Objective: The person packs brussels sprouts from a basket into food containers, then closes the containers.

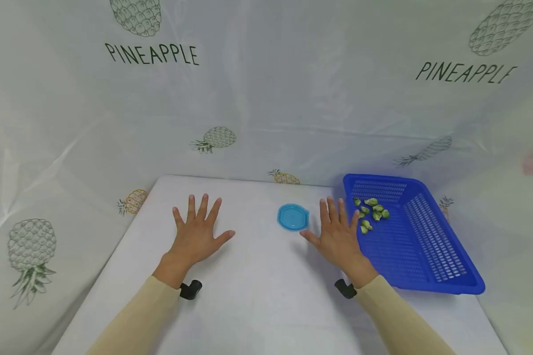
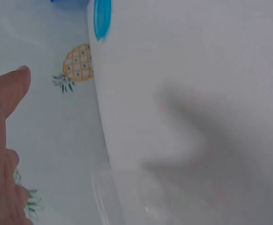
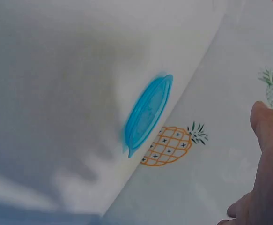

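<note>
Both hands hold nothing, fingers spread, over the white table in the head view. My left hand (image 1: 196, 239) is on the left side, its thumb pointing toward the middle; the left wrist view catches its thumb (image 2: 14, 89) at the edge. My right hand (image 1: 337, 239) lies between a light blue round lid-like dish (image 1: 293, 217) and a blue plastic basket (image 1: 426, 266). Its thumb tip is just below the dish, apart from it in the right wrist view. Several small green Brussels sprouts (image 1: 377, 215) sit at the basket's far left.
The white table (image 1: 248, 305) ends at a hanging sheet (image 1: 293, 98) printed with pineapples, which rises behind and beside it. A dark wrist camera (image 1: 191, 290) is on the left wrist, another camera (image 1: 345, 289) on the right. The basket takes up the table's right side.
</note>
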The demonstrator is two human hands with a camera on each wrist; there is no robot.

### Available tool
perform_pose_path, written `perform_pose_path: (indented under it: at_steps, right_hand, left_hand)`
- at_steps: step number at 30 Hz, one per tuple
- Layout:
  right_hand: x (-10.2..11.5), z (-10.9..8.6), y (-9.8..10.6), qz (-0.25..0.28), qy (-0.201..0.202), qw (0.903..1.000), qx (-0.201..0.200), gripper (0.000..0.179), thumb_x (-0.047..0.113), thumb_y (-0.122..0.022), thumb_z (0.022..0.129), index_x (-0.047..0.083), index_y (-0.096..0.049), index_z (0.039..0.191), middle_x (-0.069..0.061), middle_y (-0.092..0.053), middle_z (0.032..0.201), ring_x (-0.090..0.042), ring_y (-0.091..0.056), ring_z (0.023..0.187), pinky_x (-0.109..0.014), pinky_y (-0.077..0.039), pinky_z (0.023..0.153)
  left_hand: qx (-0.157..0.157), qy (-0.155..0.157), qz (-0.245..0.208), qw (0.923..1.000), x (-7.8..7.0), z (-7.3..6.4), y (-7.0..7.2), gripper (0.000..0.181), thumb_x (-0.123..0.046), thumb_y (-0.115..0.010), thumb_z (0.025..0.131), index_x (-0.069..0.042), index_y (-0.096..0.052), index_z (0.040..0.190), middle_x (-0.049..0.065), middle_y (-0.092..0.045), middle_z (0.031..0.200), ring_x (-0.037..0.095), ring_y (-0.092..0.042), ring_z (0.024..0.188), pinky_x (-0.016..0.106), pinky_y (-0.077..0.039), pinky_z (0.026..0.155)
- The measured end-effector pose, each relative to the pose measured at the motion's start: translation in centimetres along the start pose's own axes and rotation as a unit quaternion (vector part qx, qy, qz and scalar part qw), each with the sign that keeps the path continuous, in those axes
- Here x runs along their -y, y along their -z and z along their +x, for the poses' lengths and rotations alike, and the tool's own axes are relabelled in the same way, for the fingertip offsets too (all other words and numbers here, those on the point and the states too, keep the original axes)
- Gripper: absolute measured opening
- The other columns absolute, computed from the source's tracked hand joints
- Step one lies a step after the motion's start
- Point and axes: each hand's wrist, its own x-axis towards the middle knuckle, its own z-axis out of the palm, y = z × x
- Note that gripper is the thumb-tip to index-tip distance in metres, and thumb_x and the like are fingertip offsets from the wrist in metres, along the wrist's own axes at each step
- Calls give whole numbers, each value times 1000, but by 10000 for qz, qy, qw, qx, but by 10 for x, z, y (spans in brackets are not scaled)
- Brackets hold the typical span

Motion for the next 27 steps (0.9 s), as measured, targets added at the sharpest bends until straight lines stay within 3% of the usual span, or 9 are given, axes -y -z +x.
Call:
perform_pose_path:
  at_steps: [8,16,20,27]
  right_hand:
    - [20,9,-4,160,283,9995,-12,108,65,-61,100,-5,-12,166,-25,-11,174,-44,-8,162,-72,-5,129]
    - [82,42,-24,350,758,9955,456,103,70,-48,103,0,-8,168,-18,-7,176,-36,-4,164,-63,-5,133]
    - [126,61,-40,310,1178,9903,673,101,71,-45,104,2,-10,169,-15,-8,177,-33,-4,164,-61,-6,134]
    - [186,85,-63,-156,1917,9756,1062,97,73,-39,104,6,-13,170,-11,-9,177,-27,-6,165,-57,-8,135]
  left_hand:
    - [-149,314,-294,9990,44,-10,14,105,-76,-49,98,-10,-12,170,27,-4,174,51,11,159,82,12,120]
    - [-69,626,-402,9972,90,-18,15,111,-76,-47,99,3,-9,167,31,-2,172,52,11,159,81,6,122]
    - [3,685,-339,9971,97,-20,4,114,-77,-48,98,7,-10,166,32,-5,172,53,5,159,80,4,123]
    - [126,631,-378,9972,92,-17,-16,117,-74,-59,95,9,-14,165,32,-9,172,51,0,160,77,3,126]
